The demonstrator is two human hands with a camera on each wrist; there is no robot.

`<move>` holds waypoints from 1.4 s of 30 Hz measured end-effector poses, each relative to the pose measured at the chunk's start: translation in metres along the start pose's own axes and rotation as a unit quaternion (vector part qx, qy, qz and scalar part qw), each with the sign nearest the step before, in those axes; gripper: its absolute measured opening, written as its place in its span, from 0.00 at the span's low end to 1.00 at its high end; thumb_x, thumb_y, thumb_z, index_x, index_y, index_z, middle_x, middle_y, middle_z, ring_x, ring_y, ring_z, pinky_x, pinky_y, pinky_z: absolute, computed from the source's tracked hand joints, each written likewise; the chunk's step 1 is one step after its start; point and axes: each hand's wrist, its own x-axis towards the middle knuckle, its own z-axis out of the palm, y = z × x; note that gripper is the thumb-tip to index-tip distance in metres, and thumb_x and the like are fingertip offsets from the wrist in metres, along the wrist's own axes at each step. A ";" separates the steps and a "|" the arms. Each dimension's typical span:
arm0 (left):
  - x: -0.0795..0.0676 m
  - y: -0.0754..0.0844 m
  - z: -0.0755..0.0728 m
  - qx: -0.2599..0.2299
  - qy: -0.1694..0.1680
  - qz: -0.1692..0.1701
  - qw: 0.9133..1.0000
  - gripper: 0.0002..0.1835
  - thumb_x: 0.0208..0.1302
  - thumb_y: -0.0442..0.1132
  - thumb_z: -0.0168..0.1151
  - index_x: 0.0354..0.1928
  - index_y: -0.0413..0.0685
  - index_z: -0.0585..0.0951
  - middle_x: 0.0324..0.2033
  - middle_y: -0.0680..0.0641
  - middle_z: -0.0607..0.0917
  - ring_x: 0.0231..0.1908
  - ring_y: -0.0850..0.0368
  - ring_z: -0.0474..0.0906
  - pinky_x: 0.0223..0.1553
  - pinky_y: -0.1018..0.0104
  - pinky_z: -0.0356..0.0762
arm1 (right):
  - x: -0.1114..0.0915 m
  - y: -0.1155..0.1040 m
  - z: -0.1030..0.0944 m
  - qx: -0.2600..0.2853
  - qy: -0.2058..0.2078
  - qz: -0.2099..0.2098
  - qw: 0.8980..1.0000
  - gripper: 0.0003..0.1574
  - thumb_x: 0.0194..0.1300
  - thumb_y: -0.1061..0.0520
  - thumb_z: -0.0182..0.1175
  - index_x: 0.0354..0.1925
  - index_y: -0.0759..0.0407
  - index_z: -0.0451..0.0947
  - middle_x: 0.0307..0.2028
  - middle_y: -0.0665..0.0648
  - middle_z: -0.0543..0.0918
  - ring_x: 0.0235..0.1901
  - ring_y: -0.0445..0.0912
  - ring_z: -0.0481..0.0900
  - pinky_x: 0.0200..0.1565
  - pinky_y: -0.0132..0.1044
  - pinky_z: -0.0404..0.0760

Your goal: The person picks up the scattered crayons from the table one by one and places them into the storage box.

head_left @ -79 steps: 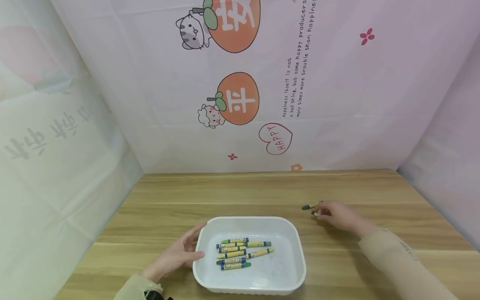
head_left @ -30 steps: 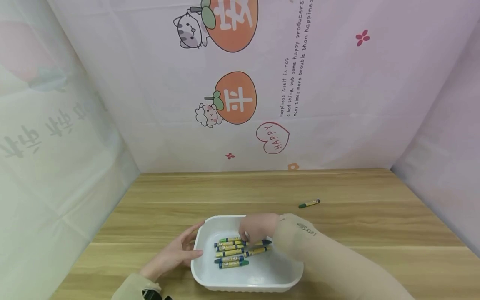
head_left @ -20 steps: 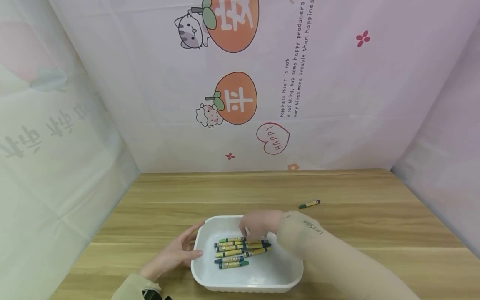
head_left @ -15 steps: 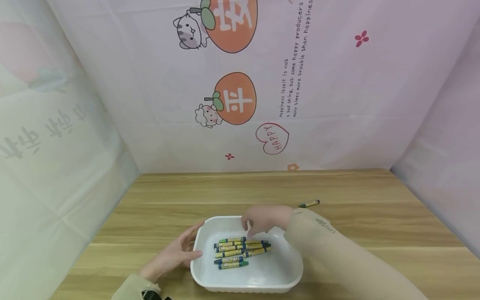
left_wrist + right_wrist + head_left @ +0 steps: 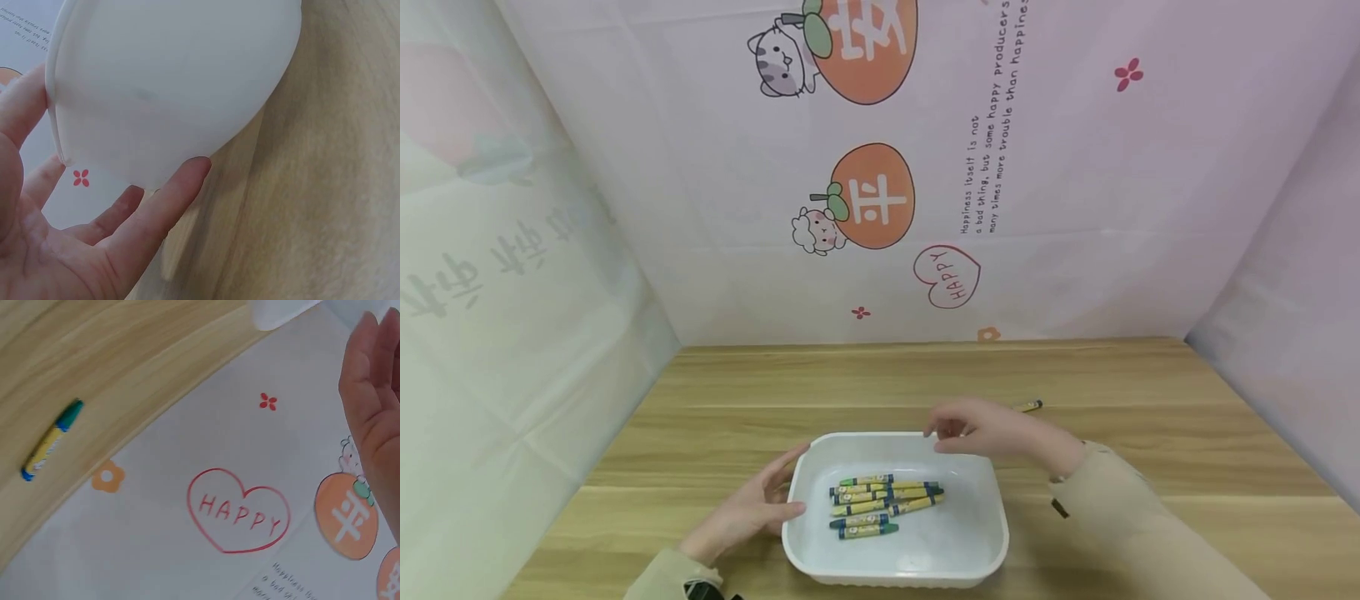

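A white plastic tub (image 5: 936, 546) stands at the front middle of the table, with several crayons (image 5: 863, 520) in yellow and blue wrappers lying on its floor. My left hand (image 5: 748, 507) holds the tub by its left side, thumb at the rim; the left wrist view shows fingers (image 5: 172, 194) against the outer wall. Over the tub's far right corner, my right hand (image 5: 981, 427) hovers with loosely bent fingers and nothing in them. Just behind it lies a green crayon (image 5: 1031, 406) on the table, partly hidden in the head view but whole in the right wrist view.
The wooden table (image 5: 760, 383) meets a printed white cloth (image 5: 1045, 283) along its back edge. More cloth hangs down the left and right sides.
My right hand carried a crayon from the table into the tub, let it go among the others, then rose and moved right toward the green crayon. The left hand stayed on the tub.
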 end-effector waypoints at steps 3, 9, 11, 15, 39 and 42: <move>0.000 0.000 0.000 0.001 0.001 0.001 1.000 0.48 0.60 0.35 0.63 0.74 0.45 0.43 0.67 0.22 0.47 0.55 0.38 0.74 0.42 0.48 0.82 | -0.011 0.010 0.001 0.028 0.024 0.013 0.999 0.12 0.66 0.54 0.58 0.48 0.54 0.78 0.36 0.47 0.80 0.38 0.39 0.75 0.43 0.33 0.79; 0.000 0.001 0.000 -0.003 0.000 0.005 1.000 0.48 0.60 0.35 0.63 0.74 0.44 0.43 0.68 0.22 0.47 0.56 0.37 0.73 0.43 0.48 0.82 | -0.029 0.031 0.003 0.063 0.065 0.034 0.995 0.19 0.66 0.52 0.58 0.52 0.58 0.76 0.40 0.53 0.82 0.41 0.41 0.76 0.42 0.33 0.79; 0.000 0.001 0.000 -0.004 -0.001 0.008 1.000 0.48 0.60 0.35 0.63 0.74 0.44 0.43 0.68 0.22 0.47 0.56 0.38 0.73 0.43 0.48 0.82 | -0.034 0.039 0.004 0.068 0.078 0.037 0.994 0.19 0.66 0.52 0.58 0.53 0.59 0.76 0.41 0.54 0.82 0.41 0.40 0.76 0.42 0.32 0.79; 0.000 0.001 0.000 -0.003 -0.002 0.012 1.000 0.48 0.60 0.34 0.63 0.74 0.44 0.43 0.67 0.22 0.47 0.56 0.37 0.73 0.43 0.48 0.82 | -0.043 0.056 0.001 0.073 0.112 0.039 0.990 0.20 0.66 0.54 0.58 0.53 0.62 0.76 0.42 0.57 0.82 0.40 0.40 0.76 0.39 0.31 0.79; 0.000 0.001 0.000 0.002 -0.001 0.022 1.000 0.48 0.60 0.34 0.62 0.74 0.42 0.42 0.68 0.23 0.47 0.59 0.30 0.67 0.45 0.50 0.82 | -0.040 0.146 -0.004 -0.219 0.187 0.025 0.957 0.24 0.53 0.61 0.68 0.49 0.67 0.77 0.48 0.69 0.79 0.49 0.66 0.76 0.51 0.60 0.75; 0.000 0.000 0.000 -0.005 -0.004 0.025 1.000 0.48 0.60 0.33 0.61 0.74 0.42 0.41 0.68 0.23 0.46 0.60 0.30 0.66 0.46 0.49 0.81 | -0.036 0.149 -0.004 -0.227 0.173 0.028 0.958 0.24 0.54 0.61 0.68 0.49 0.67 0.78 0.47 0.67 0.81 0.48 0.64 0.76 0.52 0.59 0.75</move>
